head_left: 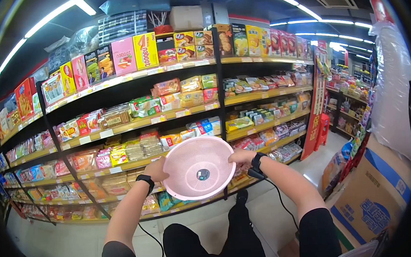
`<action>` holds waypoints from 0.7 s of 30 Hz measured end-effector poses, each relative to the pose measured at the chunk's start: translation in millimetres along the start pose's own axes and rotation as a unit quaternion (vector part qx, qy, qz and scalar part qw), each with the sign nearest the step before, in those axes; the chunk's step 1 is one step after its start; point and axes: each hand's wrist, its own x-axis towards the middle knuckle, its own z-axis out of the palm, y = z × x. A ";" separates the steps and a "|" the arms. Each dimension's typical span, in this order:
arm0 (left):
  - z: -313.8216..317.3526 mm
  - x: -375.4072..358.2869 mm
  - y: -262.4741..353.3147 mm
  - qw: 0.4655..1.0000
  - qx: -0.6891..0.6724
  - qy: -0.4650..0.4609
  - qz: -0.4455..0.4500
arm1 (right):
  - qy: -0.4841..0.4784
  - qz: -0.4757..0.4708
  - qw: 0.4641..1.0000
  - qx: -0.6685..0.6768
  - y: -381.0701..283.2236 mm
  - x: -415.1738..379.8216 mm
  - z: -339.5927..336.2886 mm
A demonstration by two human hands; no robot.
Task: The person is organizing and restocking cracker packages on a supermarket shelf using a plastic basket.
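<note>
A pink plastic colander (184, 165) with a perforated bowl is held up in front of me, its inside facing me. A small dark round sticker (203, 175) shows on its bottom, and I see nothing else in it. On the left rim, my left hand (156, 170) is closed, the fingers partly hidden behind the colander. My right hand (241, 158) grips the opposite rim, also with some fingers out of sight. Both wrists wear black bands, and a cable hangs near each forearm. Packaged snacks on the shelves lie behind the colander.
Long shelves (139, 121) stacked with snack packets and boxes run across the front. A large cardboard box (365, 208) stands close on my right, with plastic-wrapped goods (391, 93) above it. Farther back at right is a red stool (322, 130) beside the aisle. Pale floor tiles (193, 228) lie underfoot.
</note>
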 end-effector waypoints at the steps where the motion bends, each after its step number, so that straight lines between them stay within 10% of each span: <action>1: -10.2 4.3 2.2 1.000 0.016 0.010 0.004 | 0.013 -0.009 1.000 0.026 -15.7 4.0 -6.2; 14: -82.4 116.8 -35.8 0.972 0.221 0.054 -0.059 | 0.159 -0.119 0.979 0.041 -70.3 143.4 -51.1; 21: -73.9 200.0 -63.7 0.946 0.293 0.139 0.013 | 0.259 -0.230 0.893 -0.287 -82.5 188.4 -69.1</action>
